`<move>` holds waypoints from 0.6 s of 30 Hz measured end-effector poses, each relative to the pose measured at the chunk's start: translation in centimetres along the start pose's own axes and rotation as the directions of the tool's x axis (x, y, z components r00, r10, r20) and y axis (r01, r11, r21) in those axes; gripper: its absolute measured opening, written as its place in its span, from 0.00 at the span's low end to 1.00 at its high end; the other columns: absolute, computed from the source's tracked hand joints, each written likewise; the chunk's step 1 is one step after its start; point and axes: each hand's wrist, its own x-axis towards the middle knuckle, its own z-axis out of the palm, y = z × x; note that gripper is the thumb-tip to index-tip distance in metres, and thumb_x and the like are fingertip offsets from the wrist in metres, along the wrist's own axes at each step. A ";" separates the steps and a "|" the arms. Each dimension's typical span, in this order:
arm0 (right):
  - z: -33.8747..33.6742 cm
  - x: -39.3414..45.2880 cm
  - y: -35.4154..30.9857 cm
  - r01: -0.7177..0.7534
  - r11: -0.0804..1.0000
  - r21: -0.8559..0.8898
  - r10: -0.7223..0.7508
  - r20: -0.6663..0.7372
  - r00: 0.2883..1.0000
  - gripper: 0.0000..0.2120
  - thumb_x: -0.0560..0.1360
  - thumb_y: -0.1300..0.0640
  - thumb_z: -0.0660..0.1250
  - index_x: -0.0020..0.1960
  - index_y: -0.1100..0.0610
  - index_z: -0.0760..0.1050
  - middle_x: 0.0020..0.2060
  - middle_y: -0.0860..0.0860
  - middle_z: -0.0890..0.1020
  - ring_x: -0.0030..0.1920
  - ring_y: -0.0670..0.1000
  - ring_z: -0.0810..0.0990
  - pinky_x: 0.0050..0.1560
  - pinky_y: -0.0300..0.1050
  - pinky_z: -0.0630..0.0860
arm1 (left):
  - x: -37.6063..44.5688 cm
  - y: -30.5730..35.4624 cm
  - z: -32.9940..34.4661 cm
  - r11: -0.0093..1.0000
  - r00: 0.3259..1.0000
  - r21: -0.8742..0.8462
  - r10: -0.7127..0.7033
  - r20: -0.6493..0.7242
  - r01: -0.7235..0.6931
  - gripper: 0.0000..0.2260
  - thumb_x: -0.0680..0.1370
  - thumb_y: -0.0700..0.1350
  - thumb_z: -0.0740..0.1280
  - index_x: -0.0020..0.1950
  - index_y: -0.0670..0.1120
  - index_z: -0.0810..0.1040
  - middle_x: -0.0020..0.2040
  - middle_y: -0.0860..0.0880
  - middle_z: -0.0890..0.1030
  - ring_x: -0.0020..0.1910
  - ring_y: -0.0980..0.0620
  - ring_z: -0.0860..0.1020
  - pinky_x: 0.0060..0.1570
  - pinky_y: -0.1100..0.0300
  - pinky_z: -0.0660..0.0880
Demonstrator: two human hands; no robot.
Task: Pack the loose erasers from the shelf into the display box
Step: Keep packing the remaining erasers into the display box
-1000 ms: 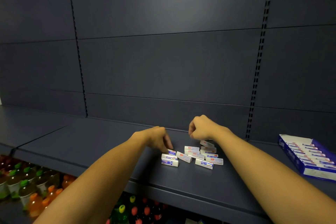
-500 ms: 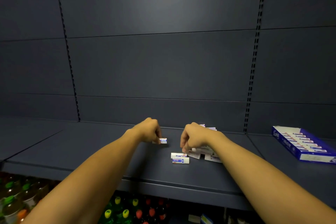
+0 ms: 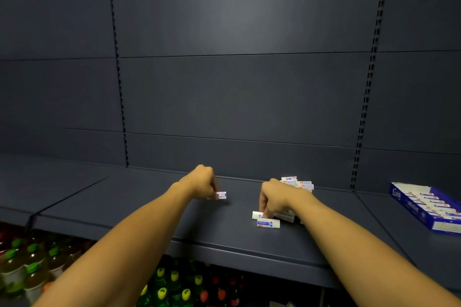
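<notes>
Small white rectangular erasers with blue-and-red paper sleeves (image 3: 296,183) heaped loosely on the dark grey metal shelf (image 3: 149,209), two more (image 3: 268,223) lying flat at the heap's 7 o'clock edge. One eraser (image 3: 221,195) apart at 9 o'clock. Open blue-and-white cardboard display box (image 3: 429,209) well off at 3 o'clock, erasers in a row inside.

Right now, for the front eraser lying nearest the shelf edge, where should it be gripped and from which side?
Probably across its two long sides, from above. The front eraser lies flat and lengthwise across the shelf, with its near long side open. Its far side is close to another eraser under the right hand, so the fingers would have to slip in there.
</notes>
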 end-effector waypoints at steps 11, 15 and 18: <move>-1.3 -1.2 -0.3 -0.073 0.994 0.080 0.088 -0.208 0.974 0.04 0.69 0.62 0.77 0.43 0.55 0.86 0.41 0.52 0.84 0.43 0.53 0.84 0.48 0.49 0.83 | 0.2 1.3 -1.0 0.995 0.999 -0.087 0.049 -0.021 -0.051 0.07 0.73 0.45 0.78 0.50 0.46 0.88 0.44 0.50 0.86 0.44 0.54 0.82 0.48 0.59 0.79; -2.8 -3.0 1.0 -0.121 0.987 0.106 0.145 -0.268 0.952 0.02 0.69 0.60 0.76 0.41 0.54 0.86 0.39 0.49 0.83 0.43 0.52 0.84 0.48 0.51 0.83 | 1.3 3.3 -1.3 0.991 0.993 -0.065 0.119 -0.018 -0.120 0.08 0.73 0.45 0.78 0.50 0.45 0.88 0.43 0.51 0.84 0.44 0.54 0.81 0.46 0.60 0.77; -3.1 -4.8 2.2 -0.181 0.978 0.107 0.205 -0.298 0.932 0.04 0.70 0.61 0.75 0.41 0.54 0.85 0.42 0.51 0.84 0.43 0.53 0.84 0.49 0.52 0.83 | 2.1 5.5 -0.7 0.983 0.983 -0.024 0.181 -0.013 -0.181 0.08 0.73 0.45 0.78 0.50 0.45 0.88 0.45 0.49 0.86 0.44 0.53 0.82 0.48 0.58 0.79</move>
